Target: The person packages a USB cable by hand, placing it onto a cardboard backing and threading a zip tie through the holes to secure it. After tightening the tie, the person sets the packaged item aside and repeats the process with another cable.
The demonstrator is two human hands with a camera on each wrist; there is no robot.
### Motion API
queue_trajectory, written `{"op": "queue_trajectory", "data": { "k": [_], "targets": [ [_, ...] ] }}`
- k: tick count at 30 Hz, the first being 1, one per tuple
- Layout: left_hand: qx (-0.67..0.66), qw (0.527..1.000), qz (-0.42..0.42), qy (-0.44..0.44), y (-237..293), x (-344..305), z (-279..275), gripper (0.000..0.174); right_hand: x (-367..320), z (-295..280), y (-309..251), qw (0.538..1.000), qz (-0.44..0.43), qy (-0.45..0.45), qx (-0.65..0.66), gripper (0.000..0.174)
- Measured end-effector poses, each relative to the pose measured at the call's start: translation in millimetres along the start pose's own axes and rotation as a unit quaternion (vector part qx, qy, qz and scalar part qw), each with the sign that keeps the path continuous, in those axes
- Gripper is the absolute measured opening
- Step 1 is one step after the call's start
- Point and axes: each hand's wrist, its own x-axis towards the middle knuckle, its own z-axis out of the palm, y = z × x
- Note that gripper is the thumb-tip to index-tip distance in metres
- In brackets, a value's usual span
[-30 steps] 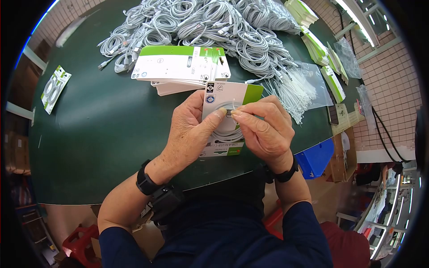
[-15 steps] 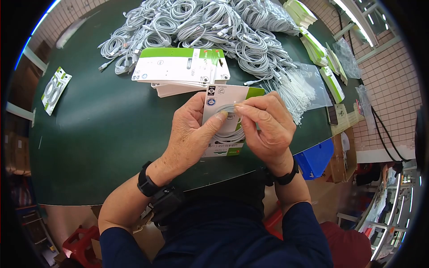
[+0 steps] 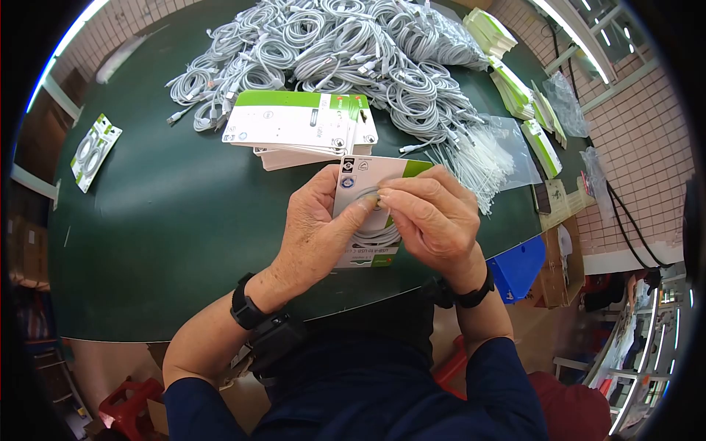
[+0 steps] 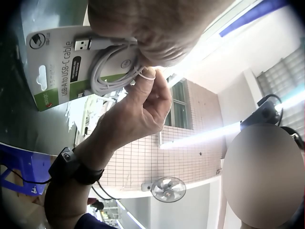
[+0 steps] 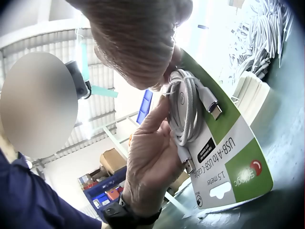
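The left hand [image 3: 312, 228] grips a white and green printed card [image 3: 360, 171] by its left side, thumb on the coiled cable [image 3: 376, 237] lying against it. From the right, the right hand [image 3: 435, 220] pinches at the coil's upper part with thumb and forefinger. A thin white tie [image 4: 147, 76] loops out at those fingertips in the left wrist view. The right wrist view shows the cable's metal plug [image 5: 216, 111] on the card's green area. What exactly lies between the right fingertips is mostly hidden.
Behind the hands stands a stack of cards [image 3: 294, 121], with a heap of grey cables [image 3: 331, 51] beyond. White ties [image 3: 478, 165] lie to the right, near more card stacks [image 3: 512, 88]. A carded cable [image 3: 94, 153] lies at the far left of the green table [image 3: 169, 242].
Both hands and the card sit slightly lower in the head view, as does the whole table scene. The right fingertips have moved left, closer to the left thumb.
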Motion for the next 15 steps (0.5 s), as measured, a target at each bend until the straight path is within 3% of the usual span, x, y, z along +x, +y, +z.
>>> {"op": "queue_trajectory", "data": {
  "k": [6,12,15],
  "targets": [
    [0.006,1.000,-0.007,0.004,-0.8,0.5,-0.5,0.027,-0.6,1.4,1.1,1.000,0.027,0.004,0.000,0.033],
    [-0.010,1.000,-0.014,0.002,1.7,-1.7,0.7,0.030,1.7,-0.5,-7.1,0.988,0.148,-0.015,0.032,0.021],
    [-0.012,1.000,-0.007,-0.002,1.2,-3.3,0.4,0.031,7.7,-9.1,-11.5,0.984,0.163,-0.058,0.030,0.017]
  ]
}}
